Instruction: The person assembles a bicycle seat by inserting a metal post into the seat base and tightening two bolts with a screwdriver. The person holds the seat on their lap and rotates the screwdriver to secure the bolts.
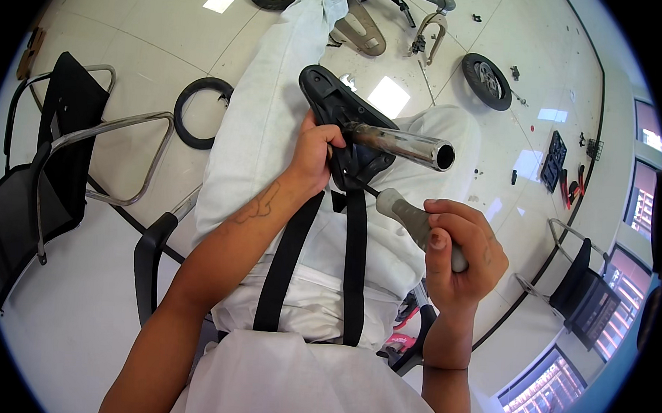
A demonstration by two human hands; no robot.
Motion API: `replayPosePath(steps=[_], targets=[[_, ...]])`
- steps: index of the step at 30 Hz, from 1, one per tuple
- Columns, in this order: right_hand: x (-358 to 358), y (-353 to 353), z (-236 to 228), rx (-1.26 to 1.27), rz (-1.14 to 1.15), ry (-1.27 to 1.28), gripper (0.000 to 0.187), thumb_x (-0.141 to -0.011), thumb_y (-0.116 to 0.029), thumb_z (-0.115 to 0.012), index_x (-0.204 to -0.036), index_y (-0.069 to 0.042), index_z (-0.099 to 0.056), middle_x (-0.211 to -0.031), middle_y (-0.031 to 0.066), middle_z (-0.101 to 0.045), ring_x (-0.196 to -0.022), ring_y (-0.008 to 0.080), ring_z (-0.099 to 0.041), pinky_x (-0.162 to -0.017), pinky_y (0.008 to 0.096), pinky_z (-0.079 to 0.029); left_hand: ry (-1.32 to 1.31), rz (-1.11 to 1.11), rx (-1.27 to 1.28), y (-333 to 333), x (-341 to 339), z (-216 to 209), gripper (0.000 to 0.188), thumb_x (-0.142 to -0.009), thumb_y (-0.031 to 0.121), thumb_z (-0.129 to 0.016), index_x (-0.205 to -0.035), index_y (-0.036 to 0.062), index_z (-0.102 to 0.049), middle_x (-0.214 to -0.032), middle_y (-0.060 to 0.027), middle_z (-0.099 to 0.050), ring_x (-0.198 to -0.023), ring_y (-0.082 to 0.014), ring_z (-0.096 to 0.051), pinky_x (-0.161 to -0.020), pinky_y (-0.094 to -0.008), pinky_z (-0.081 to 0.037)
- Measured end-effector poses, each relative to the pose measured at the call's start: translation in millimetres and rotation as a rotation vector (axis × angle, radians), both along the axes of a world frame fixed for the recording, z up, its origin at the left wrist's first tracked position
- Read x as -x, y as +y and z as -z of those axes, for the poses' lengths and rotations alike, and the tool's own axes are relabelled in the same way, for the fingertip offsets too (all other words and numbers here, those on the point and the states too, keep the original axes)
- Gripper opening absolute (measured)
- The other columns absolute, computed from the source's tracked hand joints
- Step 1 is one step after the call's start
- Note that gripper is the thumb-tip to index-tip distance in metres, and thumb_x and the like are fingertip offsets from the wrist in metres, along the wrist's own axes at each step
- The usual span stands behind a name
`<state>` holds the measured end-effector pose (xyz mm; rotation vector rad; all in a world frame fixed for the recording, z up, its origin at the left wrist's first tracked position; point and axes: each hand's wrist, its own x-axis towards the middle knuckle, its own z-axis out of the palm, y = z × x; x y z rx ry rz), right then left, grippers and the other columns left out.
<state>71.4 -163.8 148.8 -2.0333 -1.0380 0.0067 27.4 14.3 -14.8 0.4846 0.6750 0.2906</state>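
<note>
A black bicycle saddle (325, 89) lies upside down over my lap, its underside facing up. From it a metal seat post (404, 145) sticks out to the right, its hollow end toward me. My left hand (315, 150) is closed round the saddle's left edge, thumb over the underside by the post. In my right hand (466, 249) is a screwdriver (408, 213) with a grey handle, gripped between thumb and fingers. Its thin shaft points left to the saddle's near edge; whether the tip sits in a screw I cannot make out.
On the tiled floor ahead lie bike frame parts (361, 27), a wheel (486, 82) and a loose tyre (202, 112). A black tool case (554, 161) and red-handled pliers (565, 189) lie at the right. Chairs stand at left (69, 121) and right (586, 295).
</note>
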Motion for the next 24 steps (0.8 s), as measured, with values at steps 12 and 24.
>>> replayPosePath(steps=[12, 24], targets=[[-0.8, -1.2, -0.1, 0.027, 0.010, -0.022, 0.009, -0.080, -0.007, -0.072, -0.085, -0.003, -0.065, -0.088, 0.0124, -0.070, -0.064, 0.0207, -0.067, -0.054, 0.0260, -0.051, -0.003, 0.019, -0.003, -0.7, 0.5, 1.4, 0.048, -0.063, -0.008, -0.044, -0.109, 0.0023, -0.049, -0.091, -0.0065, -0.055, -0.079, -0.0189, -0.057, -0.071, -0.0288, -0.053], [-1.2, -1.8, -2.0, 0.016, 0.022, -0.010, 0.008, -0.080, -0.007, -0.072, -0.085, -0.003, -0.066, -0.088, 0.0129, -0.070, -0.063, 0.0201, -0.066, -0.055, 0.0255, -0.051, 0.027, 0.080, 0.018, -1.8, 0.6, -4.6, 0.050, -0.065, -0.007, -0.044, -0.113, 0.0032, -0.048, -0.092, -0.0068, -0.056, -0.081, -0.0183, -0.058, -0.072, -0.0293, -0.055]])
